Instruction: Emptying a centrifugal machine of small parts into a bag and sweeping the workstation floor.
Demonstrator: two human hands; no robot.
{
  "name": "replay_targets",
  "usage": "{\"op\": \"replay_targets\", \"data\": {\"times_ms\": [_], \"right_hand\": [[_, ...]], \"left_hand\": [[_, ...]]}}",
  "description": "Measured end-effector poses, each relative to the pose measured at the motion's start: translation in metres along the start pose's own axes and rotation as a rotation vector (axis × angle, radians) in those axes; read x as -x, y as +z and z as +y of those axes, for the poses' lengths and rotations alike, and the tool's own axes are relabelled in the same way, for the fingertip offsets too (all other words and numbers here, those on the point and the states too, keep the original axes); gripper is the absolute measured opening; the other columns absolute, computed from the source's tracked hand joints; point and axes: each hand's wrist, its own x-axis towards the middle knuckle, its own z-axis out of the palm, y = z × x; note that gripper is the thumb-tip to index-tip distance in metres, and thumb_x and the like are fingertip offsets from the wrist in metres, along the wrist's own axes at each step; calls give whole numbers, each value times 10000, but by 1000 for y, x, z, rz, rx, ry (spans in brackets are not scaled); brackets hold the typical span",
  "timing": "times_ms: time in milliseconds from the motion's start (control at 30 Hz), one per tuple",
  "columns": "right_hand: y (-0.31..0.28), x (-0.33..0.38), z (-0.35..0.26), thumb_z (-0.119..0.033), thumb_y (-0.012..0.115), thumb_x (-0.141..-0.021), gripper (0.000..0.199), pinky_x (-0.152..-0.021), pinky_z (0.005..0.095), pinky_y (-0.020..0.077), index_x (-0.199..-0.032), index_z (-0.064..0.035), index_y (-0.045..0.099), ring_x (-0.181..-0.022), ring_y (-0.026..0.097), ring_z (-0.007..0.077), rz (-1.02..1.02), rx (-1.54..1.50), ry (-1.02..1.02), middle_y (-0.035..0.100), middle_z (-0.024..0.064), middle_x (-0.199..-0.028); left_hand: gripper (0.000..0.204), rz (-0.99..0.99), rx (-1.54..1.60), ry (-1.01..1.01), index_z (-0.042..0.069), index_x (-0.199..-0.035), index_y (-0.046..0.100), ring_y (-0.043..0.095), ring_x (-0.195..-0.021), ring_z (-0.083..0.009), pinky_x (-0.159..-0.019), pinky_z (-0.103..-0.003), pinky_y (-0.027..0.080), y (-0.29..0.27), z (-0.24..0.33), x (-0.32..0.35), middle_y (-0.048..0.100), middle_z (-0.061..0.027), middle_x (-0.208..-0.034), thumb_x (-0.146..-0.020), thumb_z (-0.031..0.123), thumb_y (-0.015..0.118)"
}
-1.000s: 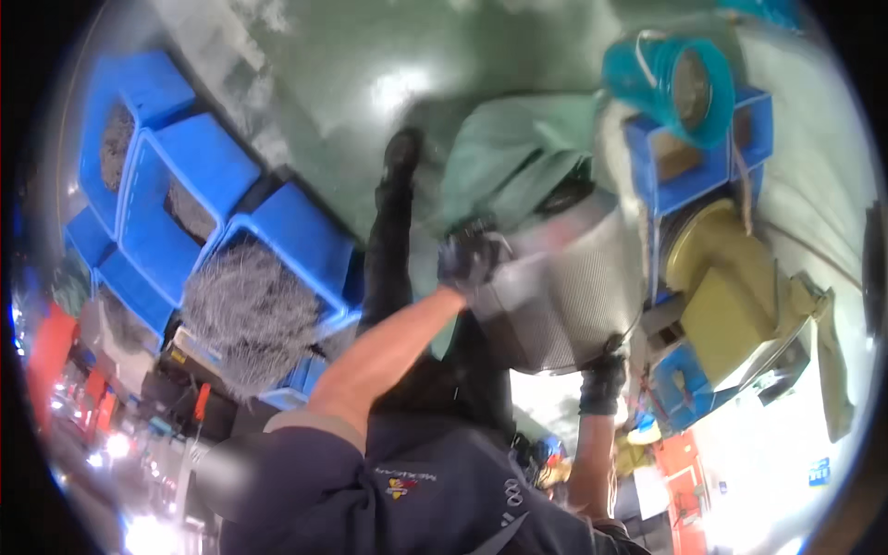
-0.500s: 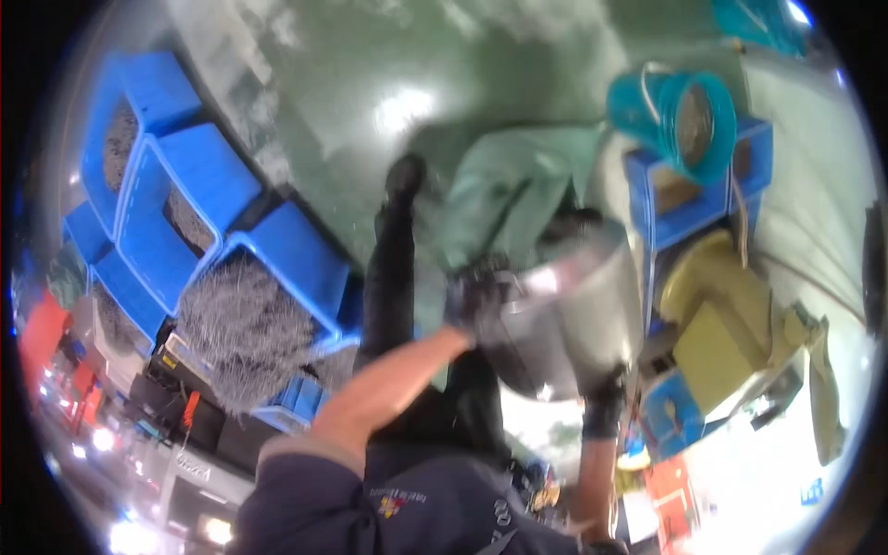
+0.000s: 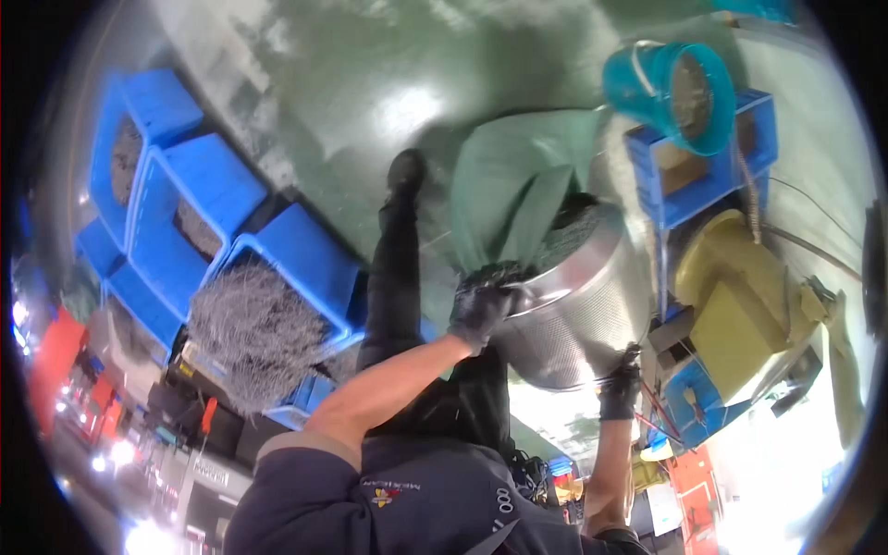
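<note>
Between my hands is a round perforated metal basket (image 3: pixel 587 324), tilted so its mouth faces away from me toward a pale green sack (image 3: pixel 504 176). Dark grey material shows inside it, too small to make out piece by piece. My left hand (image 3: pixel 486 305), in a black glove, is closed on the near-left part of the rim. Low on the basket's right side, my right hand (image 3: pixel 624 379), also gloved in black, grips the bottom edge. The basket's mouth lies against or just over the sack; exactly how they meet is hidden.
Several blue bins stand at left, the nearest bin (image 3: pixel 301 268) heaped with thin grey metal pieces (image 3: pixel 254 328). At far right a teal bucket (image 3: pixel 708 102) rests tilted on a blue frame (image 3: pixel 689 190). Nearer stands an olive-yellow machine (image 3: pixel 740 314). My black-clad leg (image 3: pixel 396 259) stretches forward.
The basket has shifted slightly to the right, with both hands still on it. The sack's folds have changed shape near the basket's mouth. The whole view has moved a little.
</note>
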Motion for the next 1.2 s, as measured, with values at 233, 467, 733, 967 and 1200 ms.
{"op": "replay_targets", "data": {"times_ms": [233, 467, 733, 967, 1200], "right_hand": [[-20, -29, 56, -427, 384, -960, 444, -467, 276, 344, -790, -49, 544, -538, 419, 125, -99, 67, -33, 453, 52, -578], [-48, -118, 146, -463, 382, -955, 487, -527, 310, 386, -729, -51, 510, -541, 440, 149, -41, 192, -460, 494, 21, -600], [-23, -94, 122, -536, 387, -926, 560, -474, 321, 373, -651, -61, 499, -490, 431, 161, 6, 245, -42, 450, 36, -534], [-32, -120, 156, -555, 365, -922, 575, -484, 319, 387, -666, -66, 527, -498, 455, 165, -15, 229, -50, 479, 59, -546], [-57, -149, 178, -428, 482, -929, 425, -489, 281, 373, -701, -74, 536, -531, 459, 131, -114, -133, -139, 493, 25, -590]], "left_hand": [[250, -255, -1862, 542, 82, -1019, 580, 577, -917, -259, -804, -368, 463, -9, 37, 1, 619, -95, -980, -882, 268, 484], [267, -171, -1088, -31, 56, -1137, 559, 592, -943, -207, -828, -297, 465, -5, 101, -63, 622, -108, -1075, -932, 184, 447], [413, 733, -1680, 419, -16, -1178, 508, 595, -911, -296, -780, -373, 476, -17, 145, -91, 602, -201, -1043, -891, 281, 505], [369, -749, -1554, -83, 73, -1259, 477, 518, -1098, -261, -960, -331, 408, 5, 4, -31, 505, -152, -1229, -911, 195, 460], [379, -1205, -2437, 409, 209, -1301, 439, 462, -1171, -217, -941, -327, 432, 40, -30, -4, 486, -21, -1283, -925, 243, 408]]}}
